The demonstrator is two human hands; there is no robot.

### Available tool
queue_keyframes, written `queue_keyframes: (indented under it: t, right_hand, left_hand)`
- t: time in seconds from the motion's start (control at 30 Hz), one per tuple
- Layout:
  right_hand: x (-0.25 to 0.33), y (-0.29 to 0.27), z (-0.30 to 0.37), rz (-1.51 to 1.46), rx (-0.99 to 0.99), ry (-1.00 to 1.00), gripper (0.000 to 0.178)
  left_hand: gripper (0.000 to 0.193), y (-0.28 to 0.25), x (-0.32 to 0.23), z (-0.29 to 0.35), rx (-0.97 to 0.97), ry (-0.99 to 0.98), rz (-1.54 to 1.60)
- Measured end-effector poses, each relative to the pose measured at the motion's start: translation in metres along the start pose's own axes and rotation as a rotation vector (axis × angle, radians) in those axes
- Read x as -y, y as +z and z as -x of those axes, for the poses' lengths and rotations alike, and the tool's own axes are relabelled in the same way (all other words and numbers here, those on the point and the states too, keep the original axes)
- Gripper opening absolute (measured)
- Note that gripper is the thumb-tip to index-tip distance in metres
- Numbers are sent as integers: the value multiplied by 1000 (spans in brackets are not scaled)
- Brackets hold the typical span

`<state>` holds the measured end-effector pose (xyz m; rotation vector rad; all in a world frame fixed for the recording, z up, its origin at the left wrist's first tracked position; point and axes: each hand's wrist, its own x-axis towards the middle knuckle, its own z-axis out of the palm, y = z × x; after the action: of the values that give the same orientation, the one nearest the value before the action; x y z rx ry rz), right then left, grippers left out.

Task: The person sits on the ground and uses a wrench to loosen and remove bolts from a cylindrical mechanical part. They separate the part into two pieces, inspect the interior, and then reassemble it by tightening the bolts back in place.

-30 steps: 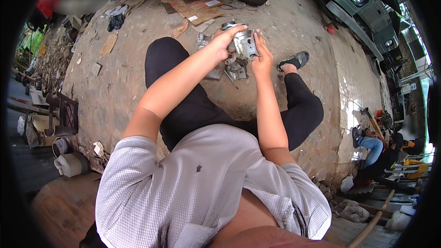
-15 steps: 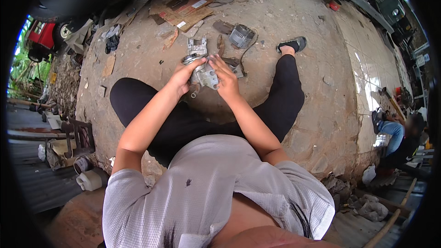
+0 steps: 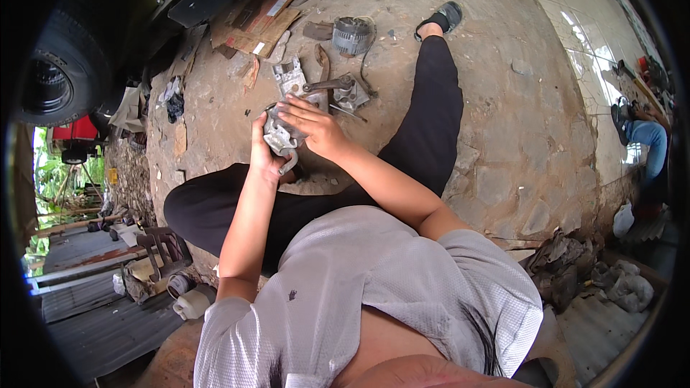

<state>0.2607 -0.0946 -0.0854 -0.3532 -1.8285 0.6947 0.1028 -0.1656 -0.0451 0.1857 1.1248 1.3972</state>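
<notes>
My left hand (image 3: 265, 156) is closed around a grey cast-metal housing (image 3: 277, 138) with a short bent pipe at its near end. The thumb lies along the left side of the housing. My right hand (image 3: 322, 133) lies across its upper right side, fingers stretched out and touching the metal; they hide part of the top. Just beyond, on the ground, lies a larger pale metal bracket (image 3: 289, 75). A dark metal bar with a rounded end (image 3: 332, 84) rests to the right, over a small metal plate piece.
A finned cylindrical motor part (image 3: 352, 36) with a cable sits farther off. Flattened cardboard (image 3: 259, 21) lies far left, near a vehicle's tire (image 3: 54, 82). My outstretched leg (image 3: 430, 93) bounds the right side. A person in jeans (image 3: 650, 140) is at far right.
The housing has been lifted nearer to me and tilted, its pipe now pointing toward me. My right hand has shifted left over it. The view has turned, and the bracket beyond shows more fully.
</notes>
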Motion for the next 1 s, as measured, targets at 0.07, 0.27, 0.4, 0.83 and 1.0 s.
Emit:
queue_keyframes:
  t: [0.07, 0.27, 0.4, 0.83, 1.0]
  right_hand:
    - [-8, 8, 4, -61, -28, 177, 67]
    - [6, 15, 12, -72, 62, -10, 78]
    - [-35, 13, 21, -57, -20, 424, 54]
    - [-111, -110, 83, 178, 6, 1072, 35]
    - [-180, -155, 134, 412, 91, 1263, 34]
  left_hand:
    - [56, 2, 2, 10, -73, 16, -48]
    - [61, -22, 2, 26, -64, 70, -20]
    - [49, -34, -9, 17, -200, 93, -160]
    - [100, 16, 49, -53, 2, 455, -604]
    - [109, 7, 86, -86, 1, 498, -1065]
